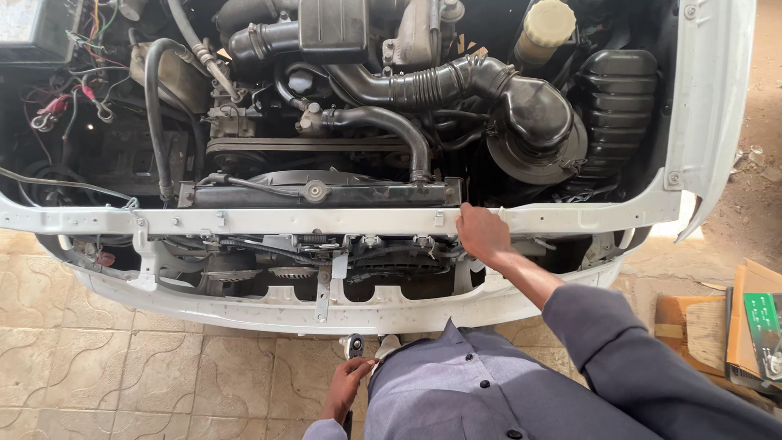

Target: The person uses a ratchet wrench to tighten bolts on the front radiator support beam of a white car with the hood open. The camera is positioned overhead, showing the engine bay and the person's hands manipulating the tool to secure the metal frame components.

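Head camera looks down into an open engine bay with the bonnet and grille off. The right hand [482, 232] rests on the white front crossmember [269, 220], fingers together and curled over its top edge just beside the radiator's [326, 194] right end; the fingertips are hidden behind the rail, so whether they pinch anything cannot be told. The left hand [349, 387] hangs low by the person's waist, fingers closed around a small metal tool [352, 345] whose round head pokes up above the knuckles; its handle is hidden in the palm and its kind is hard to make out. Behind the radiator, a black ribbed intake hose [432, 84] runs to a round air cleaner housing [538, 122]. A battery at the upper left is cut off by the frame edge. Cardboard boxes [753, 326] lie on the tiled floor [122, 358] at right, partly out of view.
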